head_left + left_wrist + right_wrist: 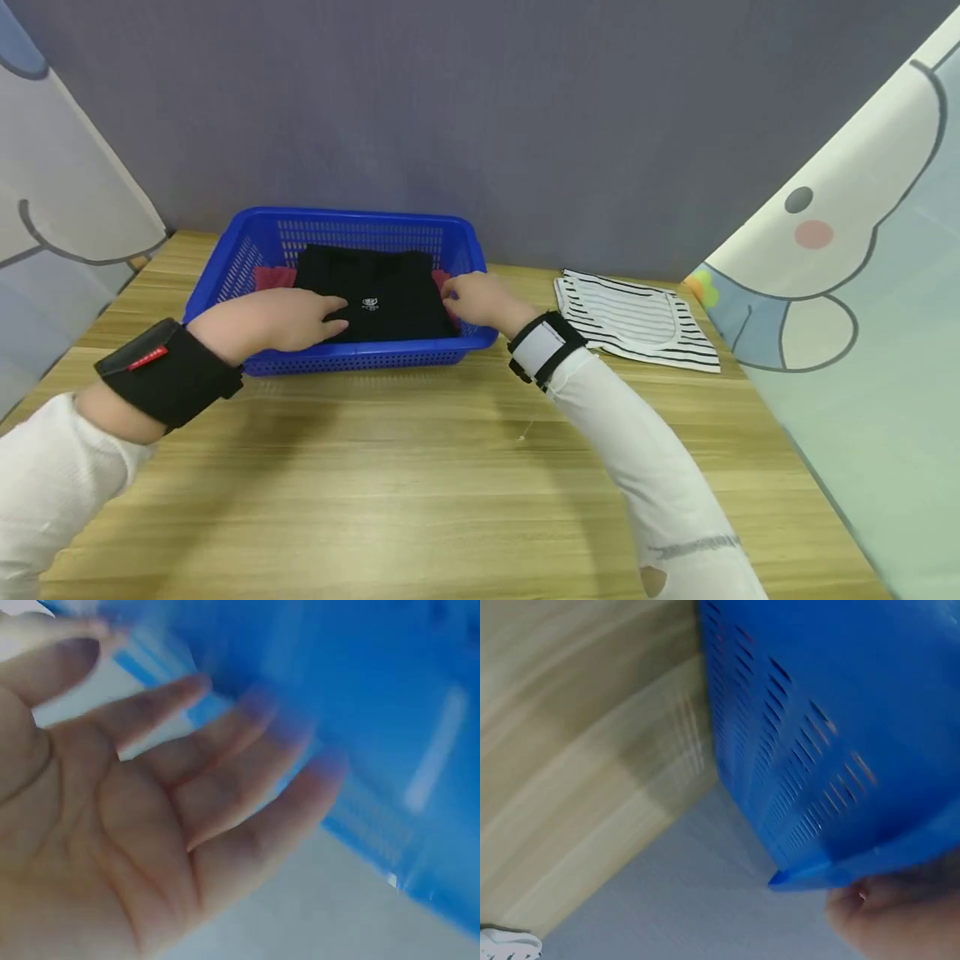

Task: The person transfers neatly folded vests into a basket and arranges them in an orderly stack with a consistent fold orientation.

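A black folded garment (390, 287) with a small white print lies in a blue slotted basket (352, 360). My left hand (281, 318) reaches over the basket's left front rim, thumb and forefinger apart at the garment's left side. Its fingers look nearly straight in the left wrist view, against a blurred blue surface. At the basket's right end, my right hand (480, 298) bends over the garment's edge, fingertips down beside a strip of red cloth (440, 279). In the right wrist view this hand (900, 919) is partly hidden behind the rim; I cannot tell whether it pinches cloth.
More red cloth (274, 277) shows under the black garment at the left. A folded white garment with black stripes (637, 321) lies on the wooden table (420, 483), right of the basket. A grey wall (480, 108) stands behind, with cartoon-printed panels (825, 275) on both sides.
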Action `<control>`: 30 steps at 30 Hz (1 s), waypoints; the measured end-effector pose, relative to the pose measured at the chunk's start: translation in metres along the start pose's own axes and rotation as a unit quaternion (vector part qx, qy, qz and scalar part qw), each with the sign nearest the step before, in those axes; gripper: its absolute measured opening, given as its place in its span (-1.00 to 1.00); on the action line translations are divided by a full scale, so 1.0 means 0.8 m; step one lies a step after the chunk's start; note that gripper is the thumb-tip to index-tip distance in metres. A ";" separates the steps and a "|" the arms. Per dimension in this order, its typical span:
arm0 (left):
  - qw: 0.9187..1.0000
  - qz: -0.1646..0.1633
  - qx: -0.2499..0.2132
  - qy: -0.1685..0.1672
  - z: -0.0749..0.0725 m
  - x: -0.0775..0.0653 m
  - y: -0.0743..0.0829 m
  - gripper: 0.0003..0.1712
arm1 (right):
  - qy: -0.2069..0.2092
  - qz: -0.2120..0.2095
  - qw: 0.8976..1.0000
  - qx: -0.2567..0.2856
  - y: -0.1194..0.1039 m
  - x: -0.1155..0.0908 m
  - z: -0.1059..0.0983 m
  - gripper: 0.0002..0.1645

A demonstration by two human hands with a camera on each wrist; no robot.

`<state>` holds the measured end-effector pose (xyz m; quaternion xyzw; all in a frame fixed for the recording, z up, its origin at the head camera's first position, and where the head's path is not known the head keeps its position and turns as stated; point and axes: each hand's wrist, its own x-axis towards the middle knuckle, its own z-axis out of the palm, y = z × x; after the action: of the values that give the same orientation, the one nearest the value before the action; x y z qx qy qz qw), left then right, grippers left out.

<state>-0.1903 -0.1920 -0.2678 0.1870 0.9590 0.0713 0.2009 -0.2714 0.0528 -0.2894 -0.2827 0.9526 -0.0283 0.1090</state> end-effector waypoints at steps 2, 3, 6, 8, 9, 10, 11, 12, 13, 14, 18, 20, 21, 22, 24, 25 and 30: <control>1.000 0.005 0.015 0.025 0.012 -0.008 0.006 -0.43 | 0.022 -0.004 1.000 -0.021 -0.001 -0.003 0.006 -0.63; 0.999 0.006 0.020 0.041 0.018 -0.011 0.008 -0.44 | 0.032 -0.007 0.999 -0.027 -0.002 -0.005 0.008 -0.64; 0.994 0.003 0.021 0.111 0.034 -0.017 0.012 -0.49 | 0.063 -0.016 0.997 -0.038 -0.002 -0.011 0.015 -0.66; 0.986 0.000 0.012 0.167 0.044 -0.019 0.011 -0.54 | 0.085 -0.021 0.996 -0.029 -0.001 -0.013 0.020 -0.67; 0.982 -0.002 0.005 0.189 0.049 -0.019 0.010 -0.56 | 0.095 -0.024 0.995 -0.022 0.000 -0.014 0.023 -0.68; 0.978 -0.004 -0.003 0.209 0.054 -0.019 0.008 -0.58 | 0.106 -0.027 0.994 -0.015 0.001 -0.014 0.025 -0.69; 0.974 -0.005 -0.013 0.225 0.058 -0.019 0.005 -0.60 | 0.116 -0.028 0.993 -0.005 0.001 -0.015 0.027 -0.69; 0.971 -0.005 -0.021 0.237 0.061 -0.018 0.003 -0.61 | 0.127 -0.030 0.991 0.006 0.002 -0.015 0.029 -0.70; 0.969 -0.007 -0.029 0.247 0.065 -0.018 0.000 -0.62 | 0.136 -0.031 0.990 0.015 0.003 -0.015 0.032 -0.70; 0.967 -0.010 -0.036 0.253 0.068 -0.018 -0.002 -0.62 | 0.145 -0.034 0.988 0.026 0.004 -0.015 0.034 -0.71; 0.959 -0.009 -0.047 0.280 0.076 -0.016 -0.011 -0.63 | 0.176 -0.037 0.981 0.067 0.006 -0.017 0.039 -0.72; 0.955 -0.006 -0.045 0.292 0.077 -0.015 -0.015 -0.63 | 0.187 -0.036 0.977 0.091 0.006 -0.017 0.041 -0.73; 0.954 -0.004 -0.043 0.298 0.078 -0.013 -0.017 -0.63 | 0.191 -0.035 0.976 0.102 0.007 -0.018 0.042 -0.73; 0.952 -0.002 -0.041 0.303 0.078 -0.012 -0.019 -0.64 | 0.194 -0.034 0.974 0.116 0.007 -0.019 0.042 -0.74; 0.950 0.002 -0.038 0.311 0.078 -0.011 -0.022 -0.65 | 0.198 -0.037 0.969 0.144 0.008 -0.021 0.044 -0.74; 0.949 0.007 -0.038 0.314 0.078 -0.010 -0.023 -0.67 | 0.203 -0.042 0.965 0.160 0.008 -0.022 0.045 -0.74; 0.944 0.040 -0.040 0.324 0.075 -0.008 -0.029 -0.71 | 0.240 -0.086 0.926 0.278 0.017 -0.031 0.058 -0.75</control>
<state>-0.1677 -0.2120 -0.3254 0.1835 0.9604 0.1745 -0.1161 -0.2480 0.0784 -0.3318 -0.3066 0.8761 -0.3685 -0.0515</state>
